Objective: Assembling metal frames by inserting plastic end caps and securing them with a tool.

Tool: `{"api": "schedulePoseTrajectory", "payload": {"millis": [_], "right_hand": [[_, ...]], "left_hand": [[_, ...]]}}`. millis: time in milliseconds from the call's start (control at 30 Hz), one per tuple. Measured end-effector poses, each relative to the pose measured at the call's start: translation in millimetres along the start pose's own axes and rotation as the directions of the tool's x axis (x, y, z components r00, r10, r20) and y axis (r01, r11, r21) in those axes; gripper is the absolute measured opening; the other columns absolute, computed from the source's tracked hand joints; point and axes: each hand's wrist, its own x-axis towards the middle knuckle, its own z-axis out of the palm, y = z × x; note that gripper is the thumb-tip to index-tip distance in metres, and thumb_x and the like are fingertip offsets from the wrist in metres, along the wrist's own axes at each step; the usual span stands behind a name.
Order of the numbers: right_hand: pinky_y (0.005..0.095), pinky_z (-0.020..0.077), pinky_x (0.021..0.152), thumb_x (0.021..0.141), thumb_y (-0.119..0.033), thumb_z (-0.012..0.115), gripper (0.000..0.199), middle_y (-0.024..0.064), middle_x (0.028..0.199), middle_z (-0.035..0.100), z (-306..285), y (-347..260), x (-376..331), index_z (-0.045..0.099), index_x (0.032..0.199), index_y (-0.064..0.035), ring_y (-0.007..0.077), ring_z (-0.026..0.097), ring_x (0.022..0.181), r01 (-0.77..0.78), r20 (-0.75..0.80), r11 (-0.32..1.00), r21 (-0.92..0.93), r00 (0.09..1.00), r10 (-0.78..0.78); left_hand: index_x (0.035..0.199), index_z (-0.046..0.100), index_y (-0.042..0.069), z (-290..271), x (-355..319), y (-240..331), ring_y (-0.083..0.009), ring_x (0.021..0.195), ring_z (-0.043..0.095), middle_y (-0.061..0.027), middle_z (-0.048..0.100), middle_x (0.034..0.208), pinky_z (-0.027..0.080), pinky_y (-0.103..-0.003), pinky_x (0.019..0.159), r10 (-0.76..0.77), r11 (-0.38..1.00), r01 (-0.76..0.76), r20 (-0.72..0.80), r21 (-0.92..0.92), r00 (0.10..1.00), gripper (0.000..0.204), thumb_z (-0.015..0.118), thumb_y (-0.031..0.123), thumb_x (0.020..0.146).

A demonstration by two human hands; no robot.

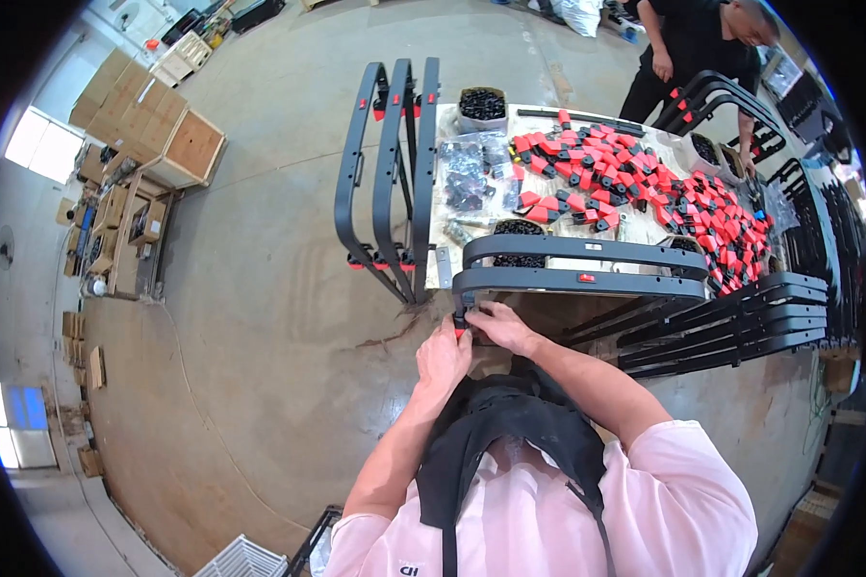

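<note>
At the table's near left corner, both my hands meet at the lower end of a bent black metal frame (539, 280). A small black-and-red plastic fitting (461, 325) sits at that end. My left hand (443, 358) is closed round the fitting from below. With curled fingers, my right hand (502, 325) grips the black end just beside it; its fingertips are partly hidden. A second bent black frame (539, 247) lies just behind, along the table's near edge. Many red-and-black plastic fittings (597, 173) are heaped across the table (443, 207).
More bent black frames (387, 163) lean at the table's left side, and others (731, 322) are stacked at the right. Boxes of black parts (482, 104) and clear plastic bags (473, 173) stand on the table. A co-worker (688, 48) bends over the far right corner. Cartons (130, 106) are piled at far left.
</note>
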Motion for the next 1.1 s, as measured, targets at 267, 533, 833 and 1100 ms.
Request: {"api": "schedulePoseTrajectory", "payload": {"millis": [267, 533, 833, 1100], "right_hand": [[0.0327, 0.0508, 0.069, 0.112, -0.034, 0.059, 0.036, 0.0032, 0.085, 0.068, 8, -11, -5, 0.073, 0.104, -0.0014, 0.0132, 0.061, 0.076, 0.09, 0.045, 0.988, -0.122, 0.995, -0.085], [0.0348, 0.0521, 0.068, 0.109, -0.039, 0.062, 0.04, 0.0056, 0.084, 0.07, 3, -7, -9, 0.071, 0.102, -0.0015, 0.0163, 0.065, 0.076, 0.118, -0.006, 0.984, -0.131, 0.993, -0.12], [0.0364, 0.0565, 0.072, 0.11, -0.039, 0.06, 0.043, 0.0073, 0.091, 0.074, 7, -4, 2, 0.074, 0.115, 0.001, 0.0164, 0.068, 0.077, 0.092, 0.038, 0.989, -0.118, 0.995, -0.088], [0.0478, 0.0567, 0.087, 0.106, -0.047, 0.058, 0.051, 0.0225, 0.098, 0.076, -7, -13, -11, 0.075, 0.112, 0.0006, 0.0366, 0.075, 0.094, 0.206, 0.003, 0.871, -0.446, 0.973, -0.229]], "left_hand": [[0.141, 0.064, -0.001, 0, -1, -6, -0.0511, 0.096, 0.076, -0.0313, 0.077, 0.104, 0.06, -0.06, 0.084, 0.019, 0.999, -0.018, -0.024, 0.038, 1.0, 0.051, 0.068, 0.029, 0.1], [0.125, 0.068, -0.003, -2, -3, 4, -0.0501, 0.091, 0.076, -0.03, 0.077, 0.097, 0.059, -0.06, 0.081, 0.042, 0.993, -0.037, -0.041, 0.109, 0.998, 0.04, 0.069, 0.028, 0.099], [0.117, 0.069, -0.002, 3, 3, -1, -0.0502, 0.088, 0.075, -0.0288, 0.077, 0.094, 0.058, -0.06, 0.078, 0.088, 0.974, -0.081, -0.023, 0.21, 0.996, 0.039, 0.07, 0.033, 0.101], [0.137, 0.06, -0.001, 16, -1, -6, -0.0514, 0.095, 0.075, -0.0307, 0.077, 0.104, 0.058, -0.061, 0.083, 0.003, 0.962, -0.001, -0.007, 0.274, 1.0, 0.054, 0.069, 0.04, 0.102]]}}
